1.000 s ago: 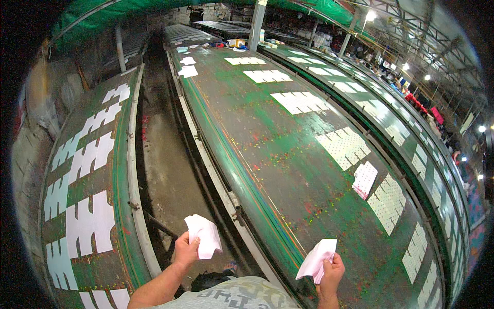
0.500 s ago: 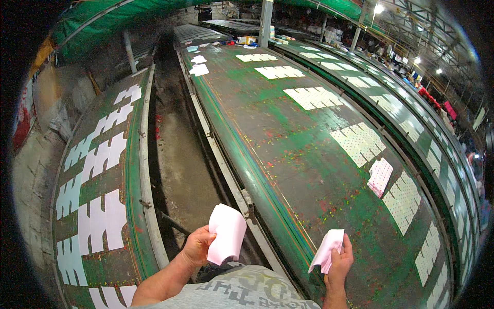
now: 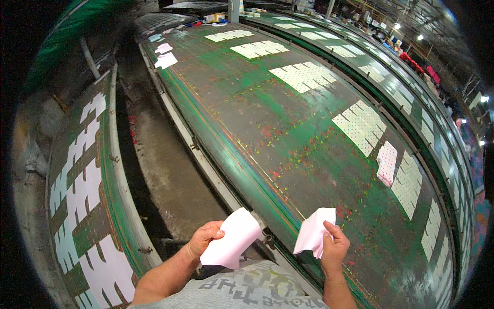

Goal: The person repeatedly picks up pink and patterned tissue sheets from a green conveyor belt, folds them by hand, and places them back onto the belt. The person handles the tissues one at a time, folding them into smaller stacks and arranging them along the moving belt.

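Swung broader to the view since half a second ago, the creased pale sheet (image 3: 312, 232) in the person's right hand (image 3: 335, 246) now shows more of its face, while the curled pink sheet (image 3: 234, 239) in the left hand (image 3: 207, 239) leans over further. Both sheets remain gripped between thumb and fingers, so neither is laid down at this point.

Take the long middle table (image 3: 216, 98) as landmark. The left hand's sheet hangs by its near left edge, overlapping the rail in view; the right hand's sheet appears over that same edge, further right. Dotted white pieces (image 3: 358, 127) lie along the table's right side, with a loose pink dotted bundle (image 3: 387, 163) between two groups of them. Left of the table, across a walkway, a second table (image 3: 126, 221) carries plain notched pieces (image 3: 105, 273).

As for writing, large letters run across the person's grey shirt (image 3: 247, 288); I make out no label on either sheet.
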Demonstrator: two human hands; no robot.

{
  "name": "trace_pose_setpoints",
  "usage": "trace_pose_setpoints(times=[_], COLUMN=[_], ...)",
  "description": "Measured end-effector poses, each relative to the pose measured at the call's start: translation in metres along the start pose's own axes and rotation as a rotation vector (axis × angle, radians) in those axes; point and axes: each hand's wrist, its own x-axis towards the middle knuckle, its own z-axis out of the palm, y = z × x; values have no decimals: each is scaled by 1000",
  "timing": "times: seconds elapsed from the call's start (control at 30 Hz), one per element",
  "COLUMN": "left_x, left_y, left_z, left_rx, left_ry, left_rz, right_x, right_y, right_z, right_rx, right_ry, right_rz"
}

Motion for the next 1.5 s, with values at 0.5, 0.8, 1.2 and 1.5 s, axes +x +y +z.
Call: trace_pose_setpoints(times=[0.5, 0.8, 1.2, 1.5], left_x=[6, -23, -22, 0], left_y=[76, 112, 255, 350], left_z=[-23, -57, -159, -211], left_rx=[66, -37, -151, 23], left_ry=[104, 126, 138, 256], left_rz=[182, 368, 484, 543], right_x=[46, 89, 243, 364], right_y=[-26, -79, -145, -165], right_z=[78, 145, 442, 671], right_rx=[-101, -172, -193, 328], right_ry=[-132, -452, -938, -456], right_rz=[-258, -341, -459, -212])
